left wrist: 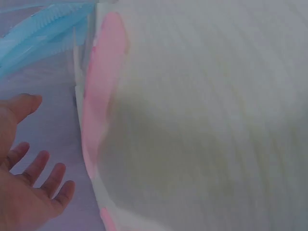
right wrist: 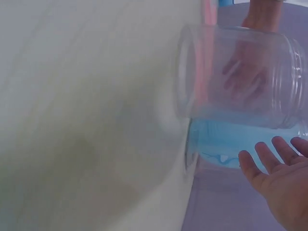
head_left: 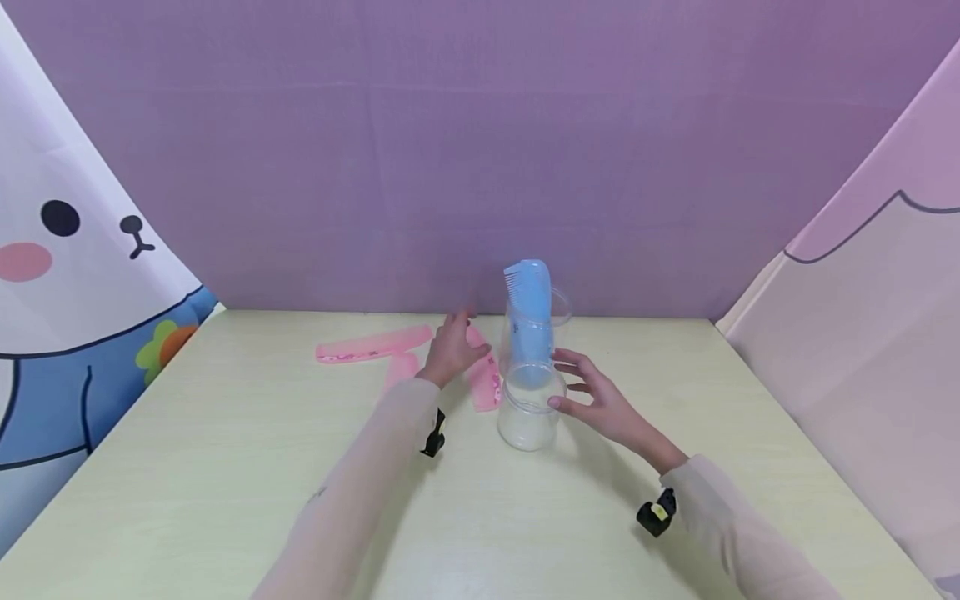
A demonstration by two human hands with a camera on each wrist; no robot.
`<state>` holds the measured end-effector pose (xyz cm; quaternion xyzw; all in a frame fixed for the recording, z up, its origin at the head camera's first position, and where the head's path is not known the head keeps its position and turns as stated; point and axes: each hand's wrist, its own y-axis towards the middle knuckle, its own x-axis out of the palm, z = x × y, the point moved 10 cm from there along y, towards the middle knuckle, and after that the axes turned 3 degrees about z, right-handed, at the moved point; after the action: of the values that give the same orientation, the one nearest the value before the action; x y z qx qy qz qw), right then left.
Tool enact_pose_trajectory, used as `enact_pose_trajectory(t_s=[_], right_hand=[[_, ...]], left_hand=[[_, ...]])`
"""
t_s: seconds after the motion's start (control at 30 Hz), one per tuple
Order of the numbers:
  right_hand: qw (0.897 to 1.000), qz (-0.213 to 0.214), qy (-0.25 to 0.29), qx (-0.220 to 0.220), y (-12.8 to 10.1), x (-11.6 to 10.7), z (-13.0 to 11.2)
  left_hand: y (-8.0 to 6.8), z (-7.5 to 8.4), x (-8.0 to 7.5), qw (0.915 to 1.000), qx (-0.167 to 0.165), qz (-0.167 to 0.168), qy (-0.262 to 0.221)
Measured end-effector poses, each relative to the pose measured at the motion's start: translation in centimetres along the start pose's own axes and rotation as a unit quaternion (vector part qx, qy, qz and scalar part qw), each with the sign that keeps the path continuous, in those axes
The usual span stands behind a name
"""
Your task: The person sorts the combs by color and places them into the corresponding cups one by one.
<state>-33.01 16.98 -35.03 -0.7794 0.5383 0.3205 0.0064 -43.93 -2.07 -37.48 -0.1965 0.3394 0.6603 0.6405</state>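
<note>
- Jar [head_left: 529, 408]: clear plastic, upright at table [head_left: 225, 500] centre; blue comb [head_left: 528, 292] stands inside, protruding at 12 o'clock.
- Handling, judged: light, rigid, smooth-walled, tip-prone with the tall comb; grip the lower body.
- Right hand [head_left: 600, 400]: at 3 o'clock, fingers spread wide, thumb touching or just beside the jar.
- Left hand [head_left: 452, 350]: at 10 o'clock, fingers relaxed, resting over pink combs [head_left: 371, 344].
</note>
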Motion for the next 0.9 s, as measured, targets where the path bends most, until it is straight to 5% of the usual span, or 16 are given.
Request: enact_pose_trajectory(t_s=[0.47, 0.9], right_hand=[[0.999, -0.035, 0.005, 0.027, -0.4, 1.7, 1.1], [0.999, -0.037, 0.007, 0.027, -0.4, 1.8, 1.1]], left_hand=[[-0.6, -0.7, 1.8, 0.9934, -0.004, -0.041, 0.107], [-1.2, -0.5, 3.1, 0.9896, 0.011, -0.06, 0.13]])
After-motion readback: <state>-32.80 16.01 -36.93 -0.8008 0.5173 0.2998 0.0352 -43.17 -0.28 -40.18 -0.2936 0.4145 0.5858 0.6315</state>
